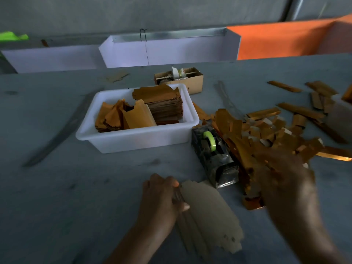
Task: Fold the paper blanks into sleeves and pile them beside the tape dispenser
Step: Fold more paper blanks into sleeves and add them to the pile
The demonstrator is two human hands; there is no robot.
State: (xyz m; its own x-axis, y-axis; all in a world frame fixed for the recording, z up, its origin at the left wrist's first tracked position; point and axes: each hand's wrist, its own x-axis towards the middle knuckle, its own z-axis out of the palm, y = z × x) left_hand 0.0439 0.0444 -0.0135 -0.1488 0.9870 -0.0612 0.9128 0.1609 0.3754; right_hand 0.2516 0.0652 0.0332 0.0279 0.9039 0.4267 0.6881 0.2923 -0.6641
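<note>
White tub (106,134) at 11 o'clock: flat gold blanks (163,103) stacked right, loose ones left. Cardboard box (196,80) at 12 holds a tape roll. Left hand (162,197) pinches a blank (205,210) at its left edge. Right hand (283,180) blurred over sleeve pile (266,130), grip unclear, beside tape dispenser (215,157).

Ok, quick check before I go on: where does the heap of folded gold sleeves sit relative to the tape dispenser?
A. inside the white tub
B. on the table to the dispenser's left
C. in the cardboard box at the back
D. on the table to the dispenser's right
D: the heap of folded sleeves spreads over the table right of the tape dispenser, where the blurred right hand reaches; the white tub holds flat blanks.
</note>
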